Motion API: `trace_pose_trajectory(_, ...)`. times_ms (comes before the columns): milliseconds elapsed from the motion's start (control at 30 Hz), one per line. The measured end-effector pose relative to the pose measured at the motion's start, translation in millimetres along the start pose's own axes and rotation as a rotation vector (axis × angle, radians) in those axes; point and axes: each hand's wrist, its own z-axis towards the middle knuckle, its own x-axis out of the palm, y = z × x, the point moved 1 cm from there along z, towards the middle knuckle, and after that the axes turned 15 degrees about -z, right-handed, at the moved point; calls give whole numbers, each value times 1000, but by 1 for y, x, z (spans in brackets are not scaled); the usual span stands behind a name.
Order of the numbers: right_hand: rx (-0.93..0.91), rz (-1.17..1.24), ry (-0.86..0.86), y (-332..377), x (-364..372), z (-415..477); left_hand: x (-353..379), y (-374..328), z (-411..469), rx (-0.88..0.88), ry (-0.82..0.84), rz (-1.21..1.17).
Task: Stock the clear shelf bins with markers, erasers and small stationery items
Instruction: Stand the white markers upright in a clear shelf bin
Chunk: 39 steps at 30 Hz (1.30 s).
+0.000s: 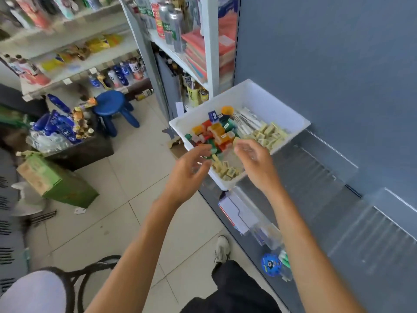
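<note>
Grip of right hand [252, 161] blurred over white tray [259, 96].

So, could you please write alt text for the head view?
A left hand and right hand hover over a white tray of coloured stationery, erasers and markers, beside clear bins. Blur hides whether the right hand holds anything.

A tray [266, 96] sits on the shelf [352, 281] at the right, with clear bins [320, 168] just near of it on the same shelf. In the tray, markers [246, 119] lie far, small boxes [216, 132] left, and what seem to be erasers [268, 132] right and in the near corner. A stool [110, 101] stands on the floor [144, 172], far left.
</note>
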Motion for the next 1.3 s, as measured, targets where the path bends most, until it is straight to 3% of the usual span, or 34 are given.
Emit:
trace_pose_trajectory(333, 255, -26, -163, -28, -20, 133, 10, 14, 187, 10, 185, 47)
trace_pose_trajectory(633, 648, 163, -435, -60, 0, 184, 55, 66, 311, -46, 603, 98)
trace_pose_trajectory(867, 833, 171, -622, -58, 24, 205, 93, 80, 360, 197, 992, 666)
trace_pose_trajectory(1100, 880, 161, -801, -62, 35, 206, 102, 85, 366, 283, 988, 795)
trace_pose_trajectory(1300, 885, 150, -856, -58, 46, 199, 108, 86, 370, 318, 1067, 976)
